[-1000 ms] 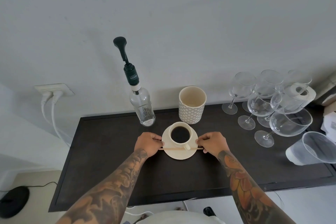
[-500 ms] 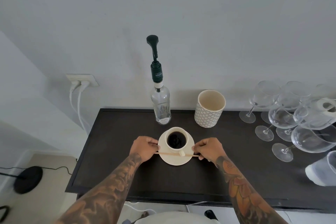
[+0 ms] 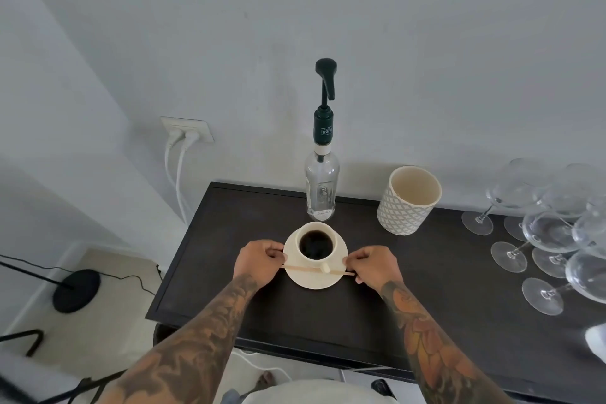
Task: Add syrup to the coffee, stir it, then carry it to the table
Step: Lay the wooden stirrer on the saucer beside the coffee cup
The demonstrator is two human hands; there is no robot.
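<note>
— Position of the coffee cup (image 3: 315,245)?

— It is seated on a cream saucer (image 3: 331,279) that is flanked by the two hands on the dark countertop (image 3: 442,289). It is filled with black coffee; its small handle is turned toward the person. A wooden stir stick (image 3: 305,269) is laid across the near part of the saucer, and each end is reached by a hand.

— State of the hands?

— The left hand (image 3: 257,259) is curled, its fingers pinched on the saucer's left rim. The right hand (image 3: 373,264) is likewise curled and closed on the right rim. Whether the saucer is lifted clear of the countertop cannot be told.

— Syrup?

— A clear syrup bottle (image 3: 321,188) with a dark green pump is found just beyond the cup, upright by the wall and untouched. A patterned cream tumbler (image 3: 408,200) is noted beyond the right hand, and stemmed wine glasses (image 3: 544,233) are grouped farther to the right.
</note>
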